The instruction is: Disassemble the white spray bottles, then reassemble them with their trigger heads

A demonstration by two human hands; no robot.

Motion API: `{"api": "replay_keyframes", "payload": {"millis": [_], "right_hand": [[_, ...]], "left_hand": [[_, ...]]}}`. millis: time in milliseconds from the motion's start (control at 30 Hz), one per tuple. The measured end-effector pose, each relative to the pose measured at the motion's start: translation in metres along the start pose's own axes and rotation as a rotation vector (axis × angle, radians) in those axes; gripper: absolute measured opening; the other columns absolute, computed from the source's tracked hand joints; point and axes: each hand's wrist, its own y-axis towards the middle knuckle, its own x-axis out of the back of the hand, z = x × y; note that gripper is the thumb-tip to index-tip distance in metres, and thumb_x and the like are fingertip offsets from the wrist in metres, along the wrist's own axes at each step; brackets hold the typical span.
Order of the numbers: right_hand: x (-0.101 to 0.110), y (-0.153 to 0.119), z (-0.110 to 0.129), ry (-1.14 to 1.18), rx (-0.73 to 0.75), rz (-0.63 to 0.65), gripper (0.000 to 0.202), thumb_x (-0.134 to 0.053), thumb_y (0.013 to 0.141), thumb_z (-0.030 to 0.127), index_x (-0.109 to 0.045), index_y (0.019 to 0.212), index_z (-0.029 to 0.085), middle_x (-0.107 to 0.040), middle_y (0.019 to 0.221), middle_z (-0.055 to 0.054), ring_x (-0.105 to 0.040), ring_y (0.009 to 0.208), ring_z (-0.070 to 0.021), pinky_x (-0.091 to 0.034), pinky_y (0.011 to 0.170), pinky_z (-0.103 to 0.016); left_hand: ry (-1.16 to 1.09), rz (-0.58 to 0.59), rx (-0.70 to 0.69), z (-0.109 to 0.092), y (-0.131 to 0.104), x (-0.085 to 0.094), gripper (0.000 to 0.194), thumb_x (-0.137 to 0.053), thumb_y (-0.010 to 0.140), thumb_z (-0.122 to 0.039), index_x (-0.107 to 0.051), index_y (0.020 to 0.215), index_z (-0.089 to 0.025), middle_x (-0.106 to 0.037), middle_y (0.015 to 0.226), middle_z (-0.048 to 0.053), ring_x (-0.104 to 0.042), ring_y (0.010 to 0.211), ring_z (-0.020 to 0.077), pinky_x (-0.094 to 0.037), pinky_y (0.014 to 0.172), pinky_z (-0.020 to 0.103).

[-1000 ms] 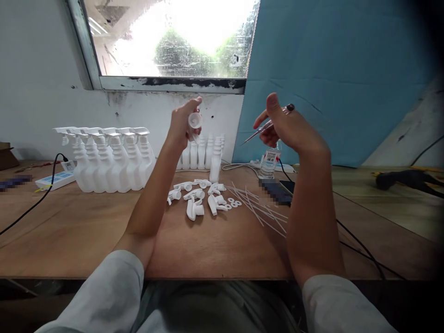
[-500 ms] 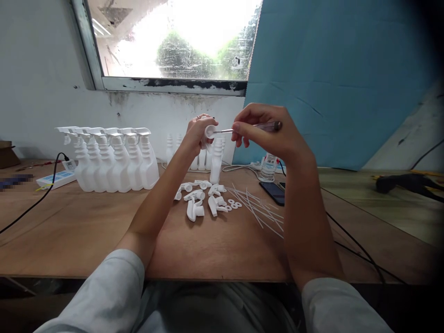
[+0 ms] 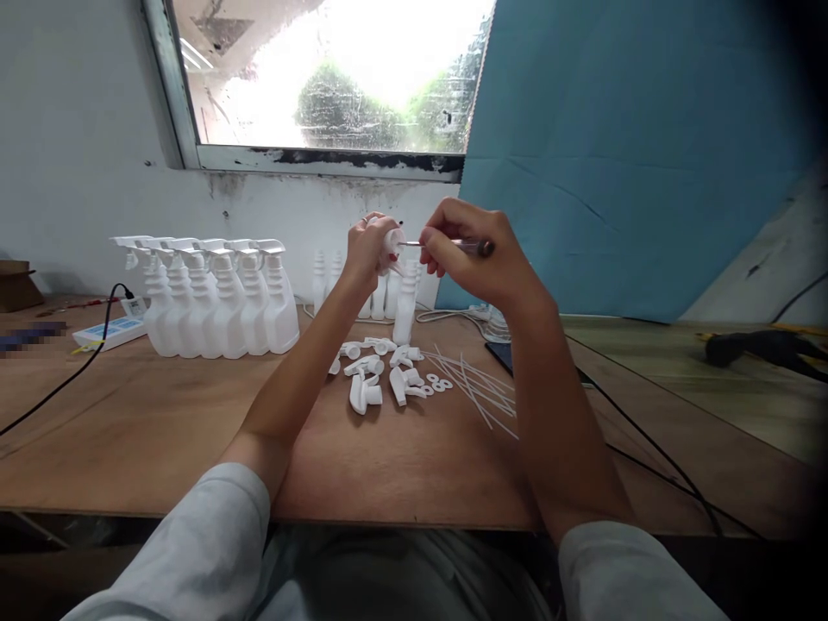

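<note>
Head view: aloft, left grip (image 3: 367, 252) snug round sprayer head (image 3: 392, 241), right grip (image 3: 472, 264) round screwdriver (image 3: 475, 247).

Daylight glares through the far window (image 3: 336, 78), burning much of its pane to white and backlighting the left hand (image 3: 366, 247) and right hand (image 3: 467, 247). Soft shadow darkens the table (image 3: 414, 474) beside the right forearm (image 3: 556, 397), and the space beneath is nearly black. Wide-angle stretching pulls at the near sleeves (image 3: 187, 530), the right edge fades into blurred black, and a patch at the left is pixelated.
</note>
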Motion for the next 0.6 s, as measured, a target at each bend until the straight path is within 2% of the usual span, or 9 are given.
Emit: {"api": "replay_keyframes", "payload": {"millis": [133,333,467,600], "right_hand": [[0.000,0.001,-0.007,0.097,0.023,-0.018,0.021,-0.053,0.090,0.034,-0.057,0.073,0.023,-0.065,0.075,-0.003,-0.062,0.067,-0.0156,-0.050,0.060,-0.031],[-0.004,0.002,-0.012,0.068,-0.038,-0.031,0.026,-0.053,0.090,0.047,-0.057,0.078,0.024,-0.067,0.079,-0.003,-0.065,0.075,-0.0172,-0.052,0.059,-0.030],[-0.007,0.002,-0.016,0.122,-0.016,-0.050,0.024,-0.054,0.091,0.045,-0.056,0.079,0.024,-0.068,0.079,-0.003,-0.065,0.074,-0.0169,-0.053,0.061,-0.030],[-0.006,0.003,-0.019,0.241,0.077,-0.030,0.025,-0.059,0.090,0.043,-0.056,0.076,0.022,-0.066,0.074,-0.002,-0.062,0.067,-0.0151,-0.052,0.059,-0.029]], "left_hand": [[-0.048,0.026,0.061,-0.002,0.002,0.002,0.024,-0.067,0.069,-0.020,-0.044,0.063,-0.020,-0.045,0.050,-0.005,-0.042,0.040,0.0067,-0.036,0.039,0.021],[-0.078,0.008,0.073,-0.002,0.005,0.002,0.020,-0.066,0.070,-0.022,-0.047,0.064,-0.020,-0.049,0.053,-0.005,-0.043,0.039,0.0061,-0.037,0.041,0.023],[-0.136,0.020,0.141,-0.003,0.009,0.005,0.020,-0.065,0.072,-0.025,-0.047,0.064,-0.020,-0.051,0.052,-0.005,-0.043,0.037,0.0061,-0.039,0.046,0.025],[-0.129,0.029,0.157,-0.005,0.006,0.004,0.018,-0.064,0.070,-0.022,-0.047,0.065,-0.019,-0.048,0.049,-0.007,-0.043,0.036,0.0055,-0.038,0.044,0.022]]}}
